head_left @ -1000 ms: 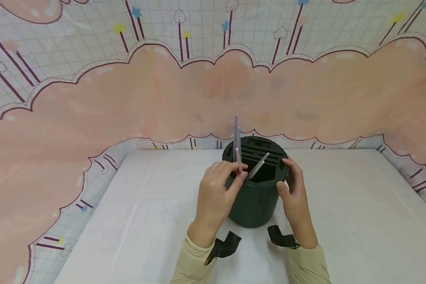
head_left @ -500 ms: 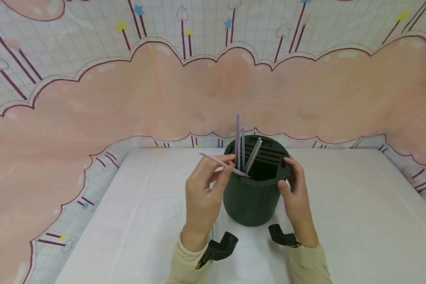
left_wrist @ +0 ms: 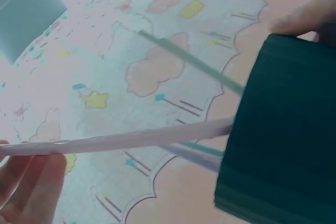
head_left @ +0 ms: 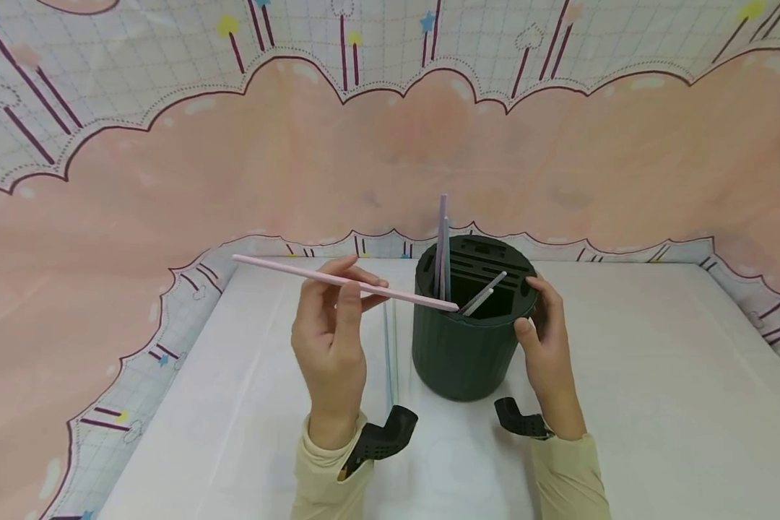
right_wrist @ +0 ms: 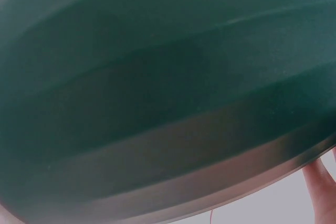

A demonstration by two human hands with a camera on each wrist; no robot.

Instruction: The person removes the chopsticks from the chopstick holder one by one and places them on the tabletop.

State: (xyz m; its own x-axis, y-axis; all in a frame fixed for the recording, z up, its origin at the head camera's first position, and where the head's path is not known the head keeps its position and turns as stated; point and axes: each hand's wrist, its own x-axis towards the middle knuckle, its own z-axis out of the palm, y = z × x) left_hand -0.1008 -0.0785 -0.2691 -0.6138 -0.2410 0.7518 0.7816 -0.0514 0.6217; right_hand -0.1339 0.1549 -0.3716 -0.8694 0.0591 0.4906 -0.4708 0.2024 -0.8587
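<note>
A: Pink, thin and stiff, the chopstick (head_left: 344, 282) sits pinched between the left hand's (head_left: 330, 339) thumb and fingertips, just left of the dark green holder (head_left: 464, 347).

B: Which way does it lie?

A: Nearly level. Its long axis runs left to right, the far end out over the counter (head_left: 624, 404) and the near tip just at the holder's rim. The holder is therefore to the right of the left hand and close by.

B: And the right hand (head_left: 546, 354)?

A: It grips the holder's right wall, fingers curled over the rim and thumb on the side. The two hands are apart, with the holder between them.

B: Anything else in there?

A: Upright purple and blue chopsticks (head_left: 442, 245) stand at the left of the slotted top, and two pale ones (head_left: 487, 292) lean in the open compartment. A light blue pair (head_left: 390, 347) lies on the counter just left of the holder.

B: What is hard to make out?

A: The right wrist view shows only the holder's green wall. How deep the compartments go is hidden.
</note>
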